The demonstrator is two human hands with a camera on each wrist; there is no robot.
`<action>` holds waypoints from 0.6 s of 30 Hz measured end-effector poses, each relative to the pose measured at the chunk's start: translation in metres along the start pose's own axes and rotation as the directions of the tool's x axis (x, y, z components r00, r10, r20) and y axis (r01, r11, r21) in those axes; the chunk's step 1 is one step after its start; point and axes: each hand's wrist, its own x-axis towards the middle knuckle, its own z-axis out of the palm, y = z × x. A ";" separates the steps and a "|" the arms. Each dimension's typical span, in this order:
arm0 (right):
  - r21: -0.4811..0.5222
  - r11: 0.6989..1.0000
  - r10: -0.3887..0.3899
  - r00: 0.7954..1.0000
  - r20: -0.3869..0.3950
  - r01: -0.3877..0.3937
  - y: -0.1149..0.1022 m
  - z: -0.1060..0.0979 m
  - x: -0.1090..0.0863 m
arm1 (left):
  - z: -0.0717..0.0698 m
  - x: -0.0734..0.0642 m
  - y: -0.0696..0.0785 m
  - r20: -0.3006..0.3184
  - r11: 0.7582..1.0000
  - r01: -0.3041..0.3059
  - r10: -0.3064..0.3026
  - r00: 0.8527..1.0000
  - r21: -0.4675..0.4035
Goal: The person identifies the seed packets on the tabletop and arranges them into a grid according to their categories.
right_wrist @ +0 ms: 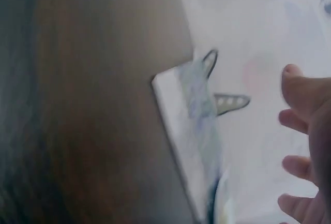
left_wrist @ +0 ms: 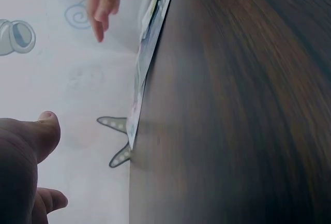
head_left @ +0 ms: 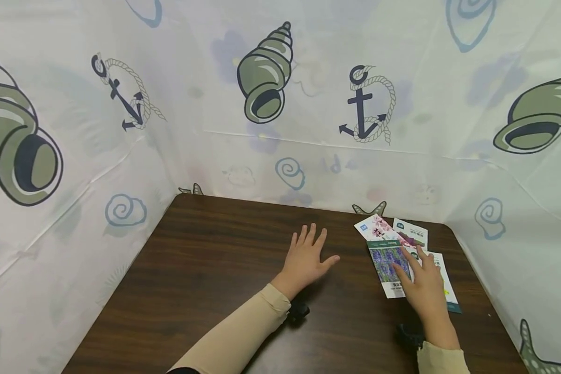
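Observation:
Several flat flower-picture packets, which look like seed packets, overlap at the table's right side. In front lies one with purple spikes of bloom (head_left: 389, 262); behind it is a pink-blossom packet (head_left: 378, 227), and a white packet (head_left: 412, 232) lies at the back. A further white packet (head_left: 444, 272) is partly covered by my right hand (head_left: 426, 288). That hand hovers over the pile, fingers spread, and the left wrist view shows a gap beneath its fingertips (left_wrist: 99, 35). My left hand (head_left: 305, 262) is held over the table left of the packets, fingers spread, holding nothing.
The dark wooden table (head_left: 205, 270) has rounded far corners. White printed cloth (head_left: 308, 104) with shells and anchors stands along its back and both sides. A black wrist device (head_left: 299, 311) sits under the left wrist, another (head_left: 409, 336) under the right.

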 end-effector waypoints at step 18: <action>0.074 0.996 0.053 0.999 0.000 -0.053 0.041 0.003 -0.006 | 0.035 0.018 0.063 0.082 0.992 -0.110 0.105 0.991 0.060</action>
